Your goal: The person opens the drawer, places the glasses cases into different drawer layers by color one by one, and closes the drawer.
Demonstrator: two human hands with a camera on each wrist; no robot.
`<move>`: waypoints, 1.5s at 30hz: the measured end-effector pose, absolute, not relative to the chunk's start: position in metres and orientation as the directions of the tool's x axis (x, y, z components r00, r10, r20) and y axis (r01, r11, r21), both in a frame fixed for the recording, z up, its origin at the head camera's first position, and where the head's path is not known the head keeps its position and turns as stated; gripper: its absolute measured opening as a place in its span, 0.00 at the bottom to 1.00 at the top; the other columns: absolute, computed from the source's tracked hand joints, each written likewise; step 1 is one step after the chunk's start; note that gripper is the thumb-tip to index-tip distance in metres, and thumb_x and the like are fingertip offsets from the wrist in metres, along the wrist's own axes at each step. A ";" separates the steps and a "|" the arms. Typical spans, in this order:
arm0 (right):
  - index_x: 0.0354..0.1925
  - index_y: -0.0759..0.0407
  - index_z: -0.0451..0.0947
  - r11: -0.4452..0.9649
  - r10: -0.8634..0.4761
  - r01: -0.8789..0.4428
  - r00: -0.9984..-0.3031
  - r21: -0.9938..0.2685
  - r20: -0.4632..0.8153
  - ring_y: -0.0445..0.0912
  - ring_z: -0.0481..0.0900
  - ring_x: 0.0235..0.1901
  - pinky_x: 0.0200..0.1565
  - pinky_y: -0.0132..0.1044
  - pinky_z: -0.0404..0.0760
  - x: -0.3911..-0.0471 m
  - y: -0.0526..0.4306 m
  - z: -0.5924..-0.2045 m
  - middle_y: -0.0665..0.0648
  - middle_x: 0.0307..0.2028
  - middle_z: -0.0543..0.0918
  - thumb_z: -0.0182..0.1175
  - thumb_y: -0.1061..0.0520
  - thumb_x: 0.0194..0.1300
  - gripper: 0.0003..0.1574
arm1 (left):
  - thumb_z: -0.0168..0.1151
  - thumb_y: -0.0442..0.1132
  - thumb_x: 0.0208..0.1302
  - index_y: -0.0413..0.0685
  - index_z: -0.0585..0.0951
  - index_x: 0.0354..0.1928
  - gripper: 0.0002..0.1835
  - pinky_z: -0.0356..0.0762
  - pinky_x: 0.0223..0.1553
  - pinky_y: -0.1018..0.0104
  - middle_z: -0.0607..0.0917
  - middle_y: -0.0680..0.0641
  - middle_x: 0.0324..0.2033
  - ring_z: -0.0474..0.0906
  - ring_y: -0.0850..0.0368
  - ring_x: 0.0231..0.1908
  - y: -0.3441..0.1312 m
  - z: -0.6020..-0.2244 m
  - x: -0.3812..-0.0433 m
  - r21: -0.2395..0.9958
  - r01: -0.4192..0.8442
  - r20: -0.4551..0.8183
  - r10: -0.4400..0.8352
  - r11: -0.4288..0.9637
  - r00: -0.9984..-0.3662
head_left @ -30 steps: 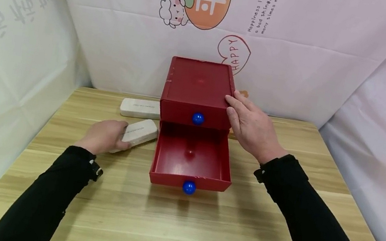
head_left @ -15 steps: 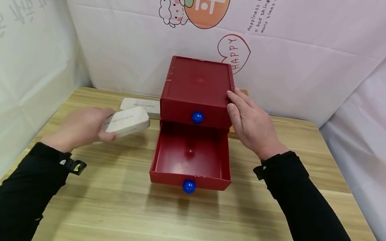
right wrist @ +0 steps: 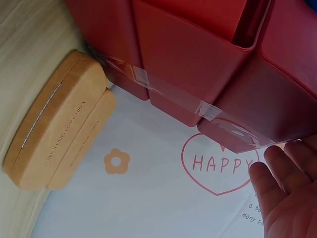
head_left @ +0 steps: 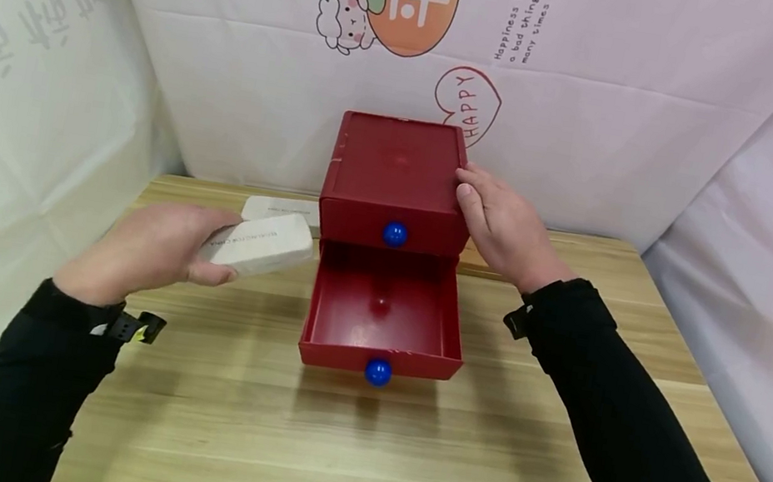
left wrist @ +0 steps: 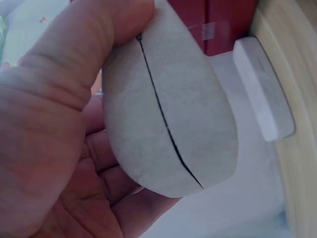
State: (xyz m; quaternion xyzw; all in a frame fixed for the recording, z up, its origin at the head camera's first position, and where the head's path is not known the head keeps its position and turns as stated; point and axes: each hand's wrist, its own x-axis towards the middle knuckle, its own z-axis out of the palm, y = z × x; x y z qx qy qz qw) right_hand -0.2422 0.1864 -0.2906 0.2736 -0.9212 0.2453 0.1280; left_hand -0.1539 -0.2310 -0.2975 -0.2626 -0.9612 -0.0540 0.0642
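Observation:
My left hand (head_left: 161, 247) grips a white glasses case (head_left: 260, 243) above the table, left of the red drawer unit (head_left: 399, 163). In the left wrist view the thumb lies over the case, whose dark seam faces the camera, and the fingers are behind it. A second white glasses case (left wrist: 265, 89) lies on the table beside the unit. The lower drawer (head_left: 378, 362) is pulled out and holds nothing; the upper one (head_left: 351, 224) is closed. My right hand (head_left: 506, 226) rests with fairly straight fingers against the unit's upper right side.
On the unit's right lies a tan glasses case (right wrist: 59, 124) with printed lettering, a similar tan surface against it. Blue round knobs (head_left: 377, 372) stick out from the drawers. A printed white cloth (head_left: 600, 140) hangs behind the wooden table (head_left: 350, 471).
My left hand has lifted the white glasses case off the table, drawn it left, then brought it slightly back toward the drawers. The right hand has slid slightly up along the unit's side.

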 end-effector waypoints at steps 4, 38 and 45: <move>0.72 0.57 0.63 0.742 -0.442 -0.556 -0.826 -0.375 0.350 0.47 0.56 0.72 0.70 0.50 0.59 -0.244 0.185 -0.289 0.57 0.73 0.61 0.34 0.37 0.75 0.39 | 0.72 0.52 0.47 0.47 0.78 0.51 0.29 0.76 0.35 0.58 0.81 0.52 0.33 0.73 0.56 0.31 -0.227 -0.290 -0.149 0.055 0.520 0.152 0.508 0.852 -0.848; 0.71 0.58 0.65 0.757 -0.437 -0.561 -0.815 -0.334 0.380 0.46 0.57 0.71 0.70 0.49 0.61 -0.245 0.183 -0.294 0.56 0.73 0.63 0.33 0.37 0.76 0.39 | 0.72 0.58 0.49 0.53 0.75 0.41 0.25 0.74 0.30 0.64 0.79 0.55 0.30 0.72 0.59 0.30 -0.114 -0.279 -0.145 0.043 0.692 0.112 0.685 0.721 -0.720; 0.71 0.58 0.65 0.754 -0.439 -0.563 -0.815 -0.338 0.378 0.46 0.57 0.71 0.70 0.48 0.60 -0.245 0.183 -0.293 0.57 0.73 0.63 0.33 0.38 0.76 0.39 | 0.72 0.59 0.50 0.50 0.76 0.41 0.26 0.75 0.29 0.65 0.80 0.53 0.31 0.73 0.58 0.30 -0.100 -0.287 -0.152 0.006 0.713 0.114 0.708 0.701 -0.697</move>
